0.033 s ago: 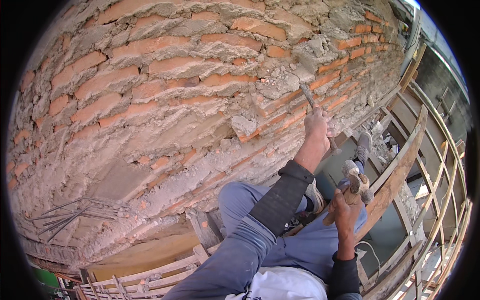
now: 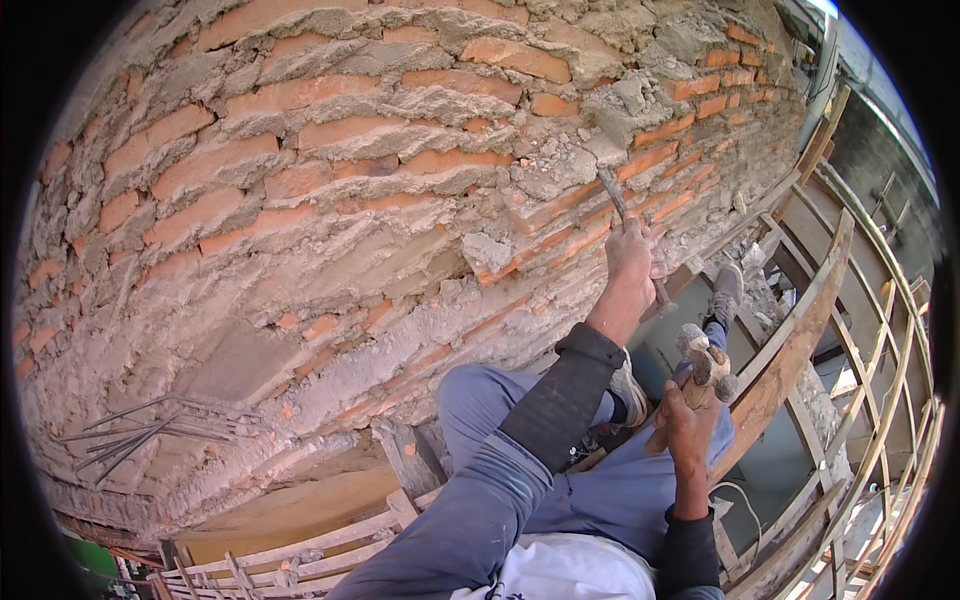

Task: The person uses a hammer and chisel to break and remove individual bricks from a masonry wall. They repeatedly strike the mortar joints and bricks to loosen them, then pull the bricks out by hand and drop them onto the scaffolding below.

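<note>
My left hand point(image 2: 630, 258) is wrapped round a long metal chisel point(image 2: 611, 190). The chisel's far tip meets the rough grey mortar on the brick wall point(image 2: 430, 165), and its struck end sticks out below my fist. Lower and to the right, my right hand point(image 2: 688, 425) grips the wooden handle of a hammer point(image 2: 708, 364). The hammer's worn, dusty metal head stands above that fist, apart from the chisel's end. Part of the handle is hidden by my fingers.
A loose mortar lump point(image 2: 487, 252) sits on a brick ledge left of the chisel. Bent steel rods point(image 2: 130, 440) stick out at lower left. Wooden boards point(image 2: 790, 395) and curved-looking poles point(image 2: 915, 370) line the right, with gaps between them. My legs rest below the wall.
The hammer head has shifted very slightly up and to the left. The chisel and my left hand stay almost where they were.
</note>
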### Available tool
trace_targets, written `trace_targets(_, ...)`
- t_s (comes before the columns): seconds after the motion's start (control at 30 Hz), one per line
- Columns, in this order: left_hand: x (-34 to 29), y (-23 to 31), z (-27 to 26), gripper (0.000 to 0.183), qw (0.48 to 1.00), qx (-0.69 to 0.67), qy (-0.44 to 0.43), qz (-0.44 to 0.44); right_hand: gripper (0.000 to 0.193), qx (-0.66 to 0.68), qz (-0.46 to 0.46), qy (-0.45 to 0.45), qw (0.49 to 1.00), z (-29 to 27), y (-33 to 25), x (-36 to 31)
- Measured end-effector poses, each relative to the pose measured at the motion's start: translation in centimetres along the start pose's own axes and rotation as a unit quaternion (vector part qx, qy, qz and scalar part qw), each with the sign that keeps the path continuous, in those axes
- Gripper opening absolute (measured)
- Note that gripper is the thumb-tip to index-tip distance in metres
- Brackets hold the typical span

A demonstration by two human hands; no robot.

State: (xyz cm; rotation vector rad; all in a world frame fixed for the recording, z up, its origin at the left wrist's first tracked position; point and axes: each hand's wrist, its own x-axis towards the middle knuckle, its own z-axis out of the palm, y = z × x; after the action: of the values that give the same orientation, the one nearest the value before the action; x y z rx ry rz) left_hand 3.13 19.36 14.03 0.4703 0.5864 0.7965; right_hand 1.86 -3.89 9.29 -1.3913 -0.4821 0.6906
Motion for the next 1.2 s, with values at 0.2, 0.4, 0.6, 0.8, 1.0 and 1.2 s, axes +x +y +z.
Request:
trace_targets(0.2,0.2,0.5,-3.0,0.037,0.992,0.129,0.008,0.012,0.015,-0.034,0.075,-0.023,0.996,-1.3,1.7,-1.7)
trace_targets(0.4,1.3,1.1,-0.7,0.036,0.986,0.165,0.029,-0.001,0.017,-0.017,0.089,-0.028,0.995,-2.4,3.0,-1.1)
trace_targets(0.6,4.5,-1.9,-7.7,0.041,0.827,0.458,0.109,0.309,0.014,-0.030,0.114,-0.031,0.993,-1.6,3.6,-1.8)
trace_targets(0.8,1.3,2.7,-7.5,0.038,0.873,0.455,0.021,0.173,0.012,-0.015,0.155,-0.016,0.988,-3.0,5.5,-1.1)
trace_targets(1.0,-5.0,4.5,-5.6,0.030,0.935,0.349,-0.035,0.050,0.010,-0.001,0.191,-0.039,0.981,-2.7,6.6,-0.9)
trace_targets(1.2,-9.5,10.4,-7.2,0.025,0.708,0.614,0.085,0.337,0.010,0.025,0.222,-0.026,0.974,-2.8,7.0,-1.0)
